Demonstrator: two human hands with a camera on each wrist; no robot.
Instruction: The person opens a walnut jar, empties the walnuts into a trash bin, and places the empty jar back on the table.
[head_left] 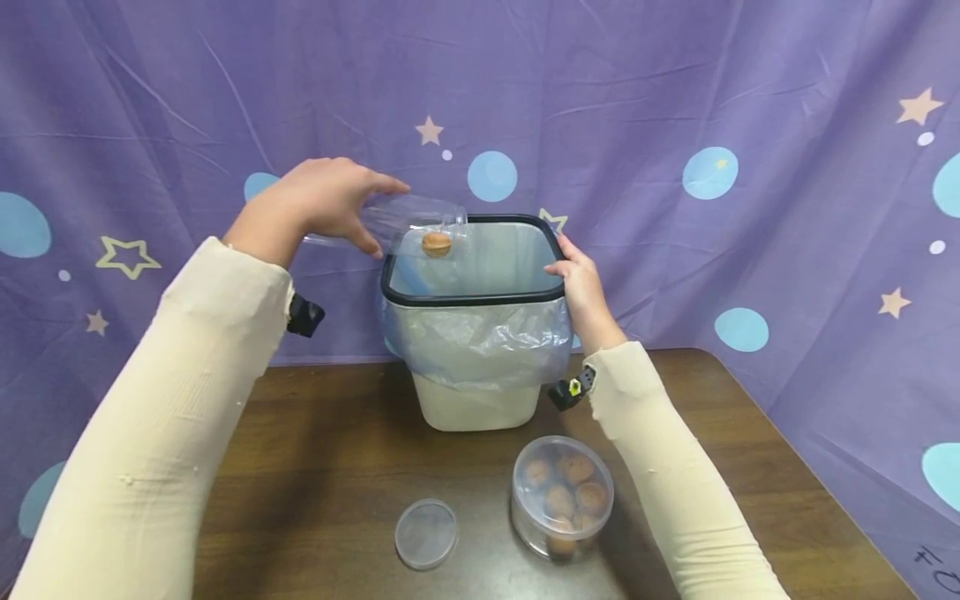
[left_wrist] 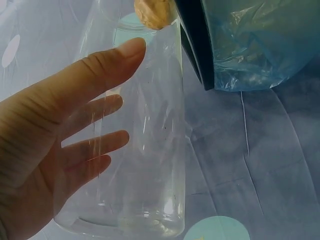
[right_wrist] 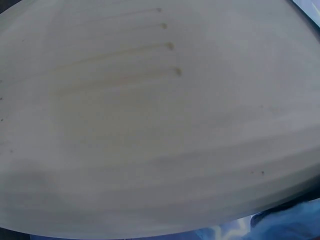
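In the head view my left hand (head_left: pixel 322 200) grips a clear plastic jar (head_left: pixel 401 213), tipped on its side with its mouth over the left rim of a pale trash bin (head_left: pixel 476 408). A walnut (head_left: pixel 437 244) is near the jar's mouth; the left wrist view shows this walnut (left_wrist: pixel 154 12) too. Thumb and fingers lie around the see-through jar wall (left_wrist: pixel 145 150). My right hand (head_left: pixel 581 283) holds the bin's black rim (head_left: pixel 472 300) at the right side, thumb inside. A bluish clear liner bag (head_left: pixel 495 342) hangs over the bin's outside. Pale bin wall (right_wrist: pixel 150 125) fills most of the right wrist view.
On the wooden table (head_left: pixel 322 483), in front of the bin, lies a round clear lid (head_left: pixel 426 534). Right of it stands a lidded clear round tub (head_left: pixel 562 492) holding several walnuts. A purple curtain (head_left: pixel 600 100) with stars and dots hangs behind the table.
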